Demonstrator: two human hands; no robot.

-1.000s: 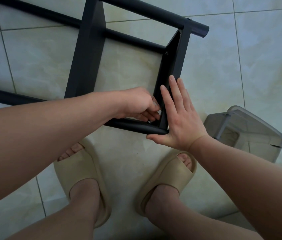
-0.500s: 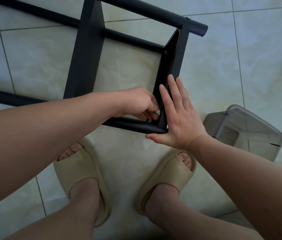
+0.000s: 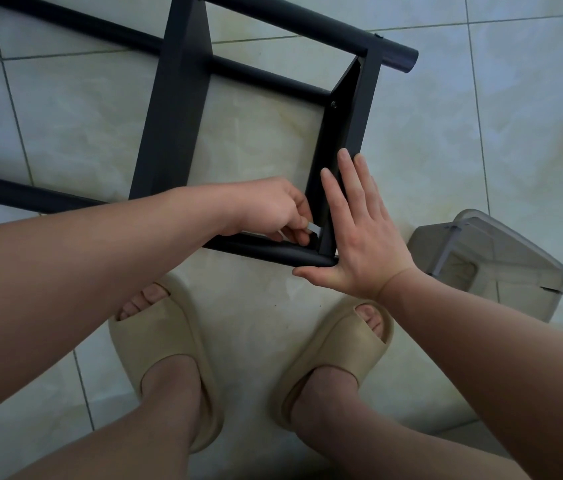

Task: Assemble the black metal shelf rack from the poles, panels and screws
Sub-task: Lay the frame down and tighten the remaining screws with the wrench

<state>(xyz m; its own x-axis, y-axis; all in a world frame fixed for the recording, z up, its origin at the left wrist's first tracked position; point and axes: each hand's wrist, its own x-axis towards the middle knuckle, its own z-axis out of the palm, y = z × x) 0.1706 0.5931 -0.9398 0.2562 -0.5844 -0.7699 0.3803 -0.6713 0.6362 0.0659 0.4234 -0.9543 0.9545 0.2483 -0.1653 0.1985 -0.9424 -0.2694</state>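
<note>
— Nearest to us, what do we see?

— Our feet in beige slippers [image 3: 339,344] on the pale tiled floor [image 3: 532,116], toes pointing at the rack [image 3: 172,116].

— And our hands?

— Our left hand [image 3: 273,209] has its fingers curled narrow, pinching a small flat silvery tool [image 3: 314,228]. The tool's tip points into the inner corner just beyond those fingertips, where the near pole [image 3: 266,249] meets the end panel [image 3: 339,140]. Our right hand [image 3: 359,244] lies flat against the panel's outer face, fingers straight and close together. Its thumb is spread wide and touches the pole's end from below.

— Any container?

— A cloudy grey plastic one [image 3: 491,261], on the floor off the little-finger side of our right hand, near it but not touching. We cannot tell what is in it through the wall.

— How does the rack look?

— Matt black metal, lying on its side on the tiles. Beyond our right fingertips the end panel runs up to the far pole [image 3: 307,27], with a screw [image 3: 334,105] seated near its top inner corner. A second panel [image 3: 169,140] crosses the poles beyond our left wrist.
</note>
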